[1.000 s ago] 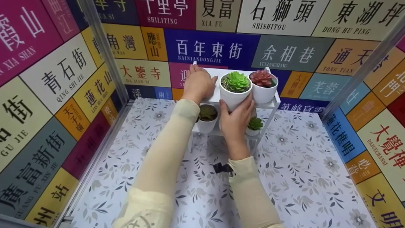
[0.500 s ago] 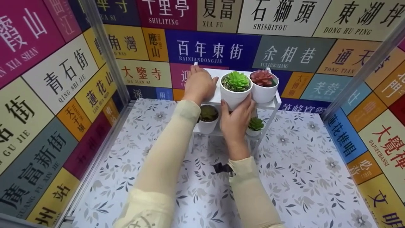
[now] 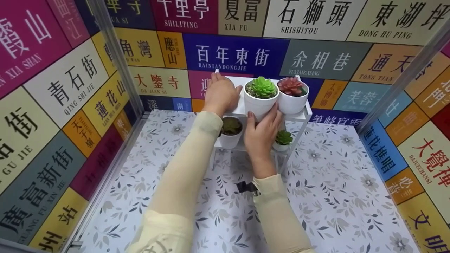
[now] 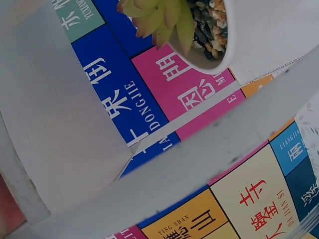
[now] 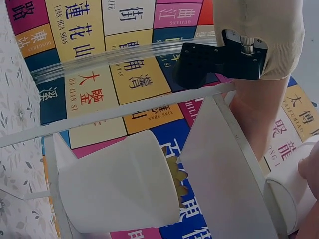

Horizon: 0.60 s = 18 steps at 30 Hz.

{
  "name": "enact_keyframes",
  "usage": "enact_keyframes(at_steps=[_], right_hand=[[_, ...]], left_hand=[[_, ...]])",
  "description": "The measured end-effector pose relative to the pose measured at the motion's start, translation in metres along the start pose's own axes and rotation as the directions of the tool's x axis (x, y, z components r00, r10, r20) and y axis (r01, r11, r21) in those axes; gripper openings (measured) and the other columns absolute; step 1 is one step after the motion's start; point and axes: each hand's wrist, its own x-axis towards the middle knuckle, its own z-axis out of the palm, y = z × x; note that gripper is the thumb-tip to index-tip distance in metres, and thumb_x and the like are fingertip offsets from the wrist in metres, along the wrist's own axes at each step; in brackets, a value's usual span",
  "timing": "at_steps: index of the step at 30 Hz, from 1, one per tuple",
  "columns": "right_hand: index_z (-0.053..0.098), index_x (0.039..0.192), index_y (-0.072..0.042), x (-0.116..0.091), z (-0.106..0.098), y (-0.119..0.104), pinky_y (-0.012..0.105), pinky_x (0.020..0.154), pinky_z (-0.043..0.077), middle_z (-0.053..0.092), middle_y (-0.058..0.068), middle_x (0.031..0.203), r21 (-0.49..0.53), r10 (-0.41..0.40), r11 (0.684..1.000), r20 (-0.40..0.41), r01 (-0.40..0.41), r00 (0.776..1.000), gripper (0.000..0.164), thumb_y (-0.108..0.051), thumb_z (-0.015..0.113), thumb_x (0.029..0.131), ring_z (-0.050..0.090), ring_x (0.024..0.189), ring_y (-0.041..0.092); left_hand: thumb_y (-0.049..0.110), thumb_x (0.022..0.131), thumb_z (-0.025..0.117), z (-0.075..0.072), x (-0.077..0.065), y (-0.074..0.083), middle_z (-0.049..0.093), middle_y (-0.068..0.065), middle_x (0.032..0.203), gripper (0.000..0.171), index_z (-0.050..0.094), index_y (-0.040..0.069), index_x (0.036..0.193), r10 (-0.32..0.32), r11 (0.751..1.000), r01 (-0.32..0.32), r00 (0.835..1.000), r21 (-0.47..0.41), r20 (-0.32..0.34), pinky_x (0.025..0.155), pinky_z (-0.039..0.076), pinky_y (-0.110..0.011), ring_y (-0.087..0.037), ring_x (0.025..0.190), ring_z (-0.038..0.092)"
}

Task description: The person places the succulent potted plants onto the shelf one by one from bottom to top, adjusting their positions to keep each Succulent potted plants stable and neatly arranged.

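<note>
My right hand (image 3: pixel 262 131) holds a white pot (image 3: pixel 261 107) with a bright green succulent (image 3: pixel 261 87), thumb on the near left side and fingers round the right. This pot is at the front of the upper tier of a white shelf (image 3: pixel 241 105); whether its base touches the tier is hidden. My left hand (image 3: pixel 222 93) rests on the upper tier's left end, fingers reaching to the back edge and thumb apart. Beside the held pot stands a white pot (image 3: pixel 293 103) with a red succulent (image 3: pixel 291 86). In the right wrist view, part of my right hand (image 5: pixel 311 172) shows.
On the lower tier stand a white pot (image 3: pixel 230 140) with a dark green plant and a small pot (image 3: pixel 281 146) with a green succulent. A leaf-patterned cloth (image 3: pixel 337 196) covers the table. Panels with lettering (image 3: pixel 235 52) enclose it behind and at both sides.
The held pot has tipped very slightly back in my right hand. My left hand stays in place on the shelf, and the other pots have not moved.
</note>
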Motion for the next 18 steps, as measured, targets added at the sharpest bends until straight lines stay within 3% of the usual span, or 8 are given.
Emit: enact_keyframes(at_steps=[11,18], right_hand=[[0.036,0.159,0.008,0.0,0.005,0.007,0.049,0.128,0.031,0.047,0.027,0.149,-0.021,-0.026,0.999,-0.052,0.025,0.998,0.075,-0.021,0.071,0.099,0.042,0.145,0.041],[0.051,0.143,0.006,0.002,0.012,0.014,0.049,0.121,0.038,0.054,0.025,0.138,-0.018,-0.07,0.997,-0.135,0.069,0.988,0.055,-0.017,0.072,0.098,0.05,0.134,0.04]], left_hand=[[0.059,0.112,0.027,0.001,0.0,0.002,0.008,-0.029,0.176,0.089,0.012,-0.011,0.166,-0.005,1.0,0.004,1.0,0.014,0.024,0.138,0.005,-0.048,-0.04,0.167,0.004],[0.059,0.112,0.027,0.0,-0.001,0.002,0.008,-0.028,0.176,0.088,0.013,-0.01,0.166,-0.007,1.0,0.007,1.0,0.019,0.021,0.138,0.005,-0.048,-0.04,0.167,0.004]])
